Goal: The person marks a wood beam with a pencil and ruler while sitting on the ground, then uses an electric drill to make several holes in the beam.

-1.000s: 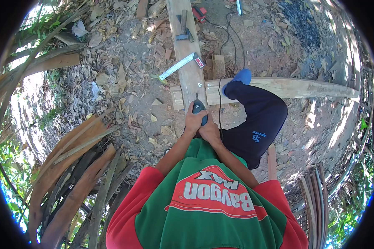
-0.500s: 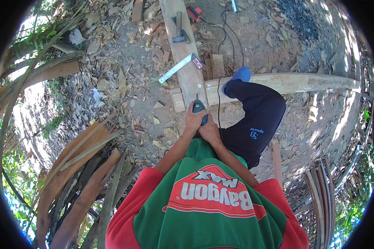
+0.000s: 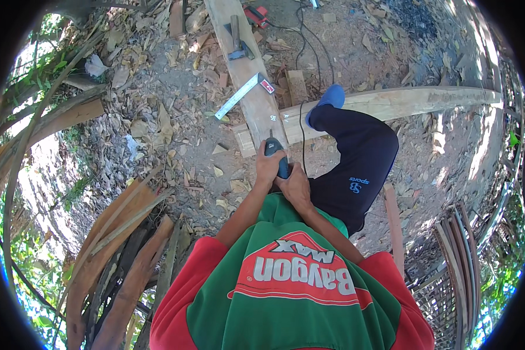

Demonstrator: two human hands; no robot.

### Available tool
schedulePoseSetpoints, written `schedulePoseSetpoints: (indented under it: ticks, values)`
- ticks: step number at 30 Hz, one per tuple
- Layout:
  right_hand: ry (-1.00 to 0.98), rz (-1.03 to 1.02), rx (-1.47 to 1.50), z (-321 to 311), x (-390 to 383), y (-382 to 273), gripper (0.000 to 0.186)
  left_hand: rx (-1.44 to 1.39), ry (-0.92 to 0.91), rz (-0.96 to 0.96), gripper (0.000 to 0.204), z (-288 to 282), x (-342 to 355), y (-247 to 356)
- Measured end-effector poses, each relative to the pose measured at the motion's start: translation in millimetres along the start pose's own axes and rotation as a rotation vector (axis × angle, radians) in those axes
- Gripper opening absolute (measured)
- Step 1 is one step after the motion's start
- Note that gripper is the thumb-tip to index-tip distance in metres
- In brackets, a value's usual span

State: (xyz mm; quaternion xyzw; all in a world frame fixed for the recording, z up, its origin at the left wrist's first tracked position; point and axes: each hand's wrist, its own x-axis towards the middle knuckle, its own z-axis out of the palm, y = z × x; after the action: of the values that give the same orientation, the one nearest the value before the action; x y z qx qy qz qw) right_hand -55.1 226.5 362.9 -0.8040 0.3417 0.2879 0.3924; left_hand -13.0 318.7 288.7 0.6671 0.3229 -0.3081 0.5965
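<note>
My left hand [image 3: 268, 163] grips the body of a dark power tool [image 3: 276, 149], whose thin metal tip lies over a wooden plank [image 3: 256, 105]. My right hand [image 3: 294, 184] holds the same tool lower down, near my body. A metal try square [image 3: 236, 97] with a red-marked handle rests across the plank ahead of the tool. Farther up the plank lie a hammer [image 3: 237, 53] and another dark piece partly hidden beside it. The plank crosses a second board [image 3: 426, 100] lying sideways beneath it.
My right foot in a blue shoe [image 3: 332, 96] is at the crossing board. A black cord [image 3: 303, 140] runs past it toward a red tool [image 3: 256, 16]. Wood slabs [image 3: 122, 268] lie at lower left, slats [image 3: 455, 262] at lower right, and offcuts and dry leaves cover the ground.
The boards, square and hammer appear slightly higher and farther left as my view shifts. Both hands stay on the tool, which has shifted a little left in the picture.
</note>
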Motion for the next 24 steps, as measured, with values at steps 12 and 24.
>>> schedulePoseSetpoints:
  ticks: [12, 24]
  values:
    - [-0.097, 0.084, 0.122, -5, 4, 10, 0.067, -0.002, 0.037, 0.009, 0.098, 4, -4, -4]
    - [-0.114, 0.082, 0.182, 4, 4, 22, 0.07, -0.046, 0.018, 0.008, 0.095, 0, -8, -10]
